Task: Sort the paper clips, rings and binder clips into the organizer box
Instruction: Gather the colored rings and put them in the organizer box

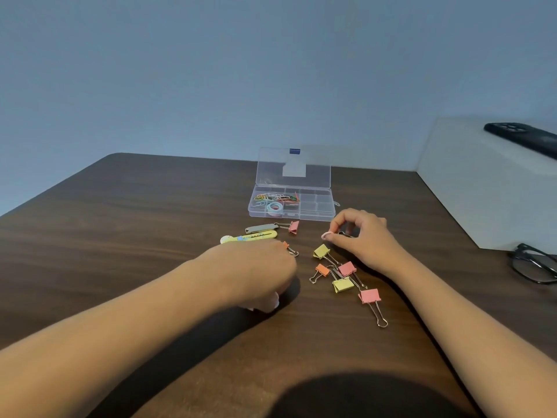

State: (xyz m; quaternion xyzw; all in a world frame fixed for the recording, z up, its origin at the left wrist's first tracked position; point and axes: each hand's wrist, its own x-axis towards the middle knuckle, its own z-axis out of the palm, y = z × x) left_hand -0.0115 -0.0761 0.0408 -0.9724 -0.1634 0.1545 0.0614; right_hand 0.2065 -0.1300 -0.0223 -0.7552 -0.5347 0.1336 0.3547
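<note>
The organizer box (307,218) stands open at the far middle of the table (120,236), with its lid upright. Its left compartments hold paper clips (277,197) and rings (274,207). Several binder clips (347,268) lie loose on the table in front of the box (one orange clip is partly hidden by the left hand). The left hand (256,273) lies knuckles-up with fingers curled under; blur prevents telling whether it holds anything. The right hand (358,233) pinches thumb and fingertips on a small dark object (346,234), possibly a clip, near the box's right front corner. A yellow cutter (253,236) lies left of the clips.
</note>
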